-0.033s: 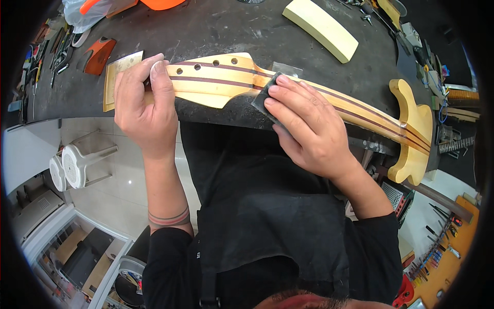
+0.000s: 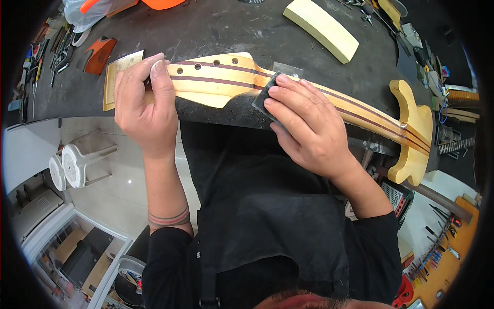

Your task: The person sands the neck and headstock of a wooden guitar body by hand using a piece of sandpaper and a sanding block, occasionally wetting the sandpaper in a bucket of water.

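A pale wooden guitar neck [image 2: 375, 121] with dark stripes lies across the near edge of the bench, its headstock [image 2: 216, 82] with several holes to the left and a small body [image 2: 411, 149] to the right. My left hand [image 2: 144, 103] is closed round the headstock's left end, beside a tan sheet [image 2: 118, 67]. My right hand [image 2: 309, 123] holds a dark sanding pad [image 2: 261, 100] against the neck where it meets the headstock, fingers together on top of it.
The dark bench [image 2: 216, 28] holds a pale yellow block [image 2: 319, 31], an orange tool [image 2: 98, 54], a plastic bag [image 2: 87, 13] and scattered tools along both ends. White stools [image 2: 77, 165] stand on the tiled floor at lower left. A tool board [image 2: 453, 247] is at lower right.
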The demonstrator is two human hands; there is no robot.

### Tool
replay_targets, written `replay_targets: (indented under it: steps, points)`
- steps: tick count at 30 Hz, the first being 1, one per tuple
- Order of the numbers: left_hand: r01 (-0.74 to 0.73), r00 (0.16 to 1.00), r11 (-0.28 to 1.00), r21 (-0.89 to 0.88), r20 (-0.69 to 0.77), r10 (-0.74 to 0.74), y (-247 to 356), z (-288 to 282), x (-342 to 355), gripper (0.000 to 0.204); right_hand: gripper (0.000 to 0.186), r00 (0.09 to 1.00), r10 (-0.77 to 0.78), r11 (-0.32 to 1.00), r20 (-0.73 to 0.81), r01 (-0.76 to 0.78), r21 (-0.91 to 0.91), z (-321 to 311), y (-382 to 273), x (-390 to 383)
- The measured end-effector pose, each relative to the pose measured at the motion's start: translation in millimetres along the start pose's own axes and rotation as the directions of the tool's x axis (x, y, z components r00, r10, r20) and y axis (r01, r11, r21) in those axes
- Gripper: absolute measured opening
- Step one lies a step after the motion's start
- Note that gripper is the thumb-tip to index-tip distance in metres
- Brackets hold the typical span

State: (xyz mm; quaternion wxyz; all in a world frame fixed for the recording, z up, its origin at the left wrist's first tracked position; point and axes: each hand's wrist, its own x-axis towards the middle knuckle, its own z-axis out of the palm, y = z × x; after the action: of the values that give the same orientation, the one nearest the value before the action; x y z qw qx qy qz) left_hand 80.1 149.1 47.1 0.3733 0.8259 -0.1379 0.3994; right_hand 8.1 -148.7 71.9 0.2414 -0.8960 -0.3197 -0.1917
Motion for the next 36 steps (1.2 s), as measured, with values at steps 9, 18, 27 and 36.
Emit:
replay_targets:
  steps: [9,18,27,36]
  points:
    - [-0.011,1.0,1.0,0.012,-0.015,0.011,-1.7,0.3,-1.6,0.011,0.037,0.994,-0.109,0.994,0.013,0.109,-0.03,-1.4,26.4,21.1]
    - [0.015,1.0,0.999,-0.033,-0.019,-0.016,-4.0,2.6,-4.4,0.011,0.033,0.985,-0.17,0.985,0.008,0.17,0.014,-4.5,34.2,35.1]
    - [-0.037,0.999,0.998,-0.041,-0.039,0.036,-7.4,8.1,-4.4,0.011,0.033,0.92,-0.329,0.939,0.211,0.343,-0.031,-40.5,52.5,29.2]
    - [-0.036,0.998,0.999,-0.018,-0.056,0.035,-7.8,4.8,-5.9,0.011,0.04,0.879,-0.392,0.904,0.272,0.423,-0.065,-48.6,54.7,26.5]
